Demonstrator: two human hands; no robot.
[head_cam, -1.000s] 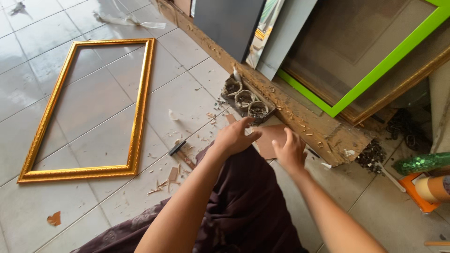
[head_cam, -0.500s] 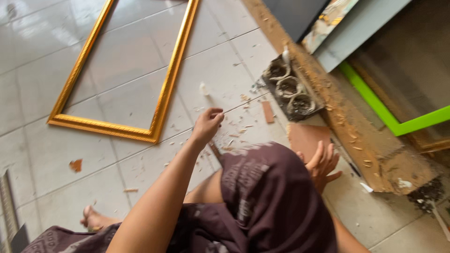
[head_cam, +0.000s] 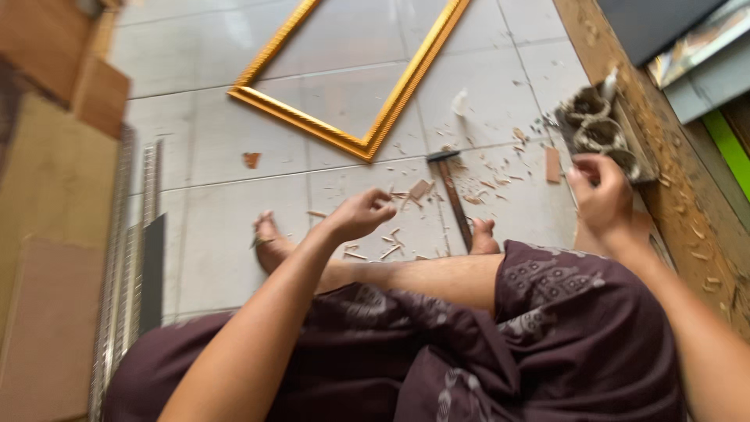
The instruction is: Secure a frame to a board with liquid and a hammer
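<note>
I sit cross-legged on a tiled floor in dark patterned cloth. My left hand [head_cam: 361, 214] hovers above the tiles with loosely curled fingers and holds nothing, close to wood chips [head_cam: 406, 195] and a hammer [head_cam: 451, 187] lying to its right. My right hand [head_cam: 600, 191] is raised near a cluster of small round containers [head_cam: 587, 125] by the wooden beam [head_cam: 680, 180]; its fingers are bent, and whether they pinch something small is unclear. A gold picture frame [head_cam: 391, 109] lies flat beyond the hammer.
Cardboard sheets [head_cam: 47, 234] and long metal strips [head_cam: 129, 258] lie at the left. My bare feet [head_cam: 269, 238] rest on the tiles. Panels and a green-edged board [head_cam: 730, 144] lean at the right behind the beam. Wood scraps litter the floor.
The view has swung left and down. My left hand drew back from the floor near the hammer toward my knee. My right hand rose toward the round containers.
</note>
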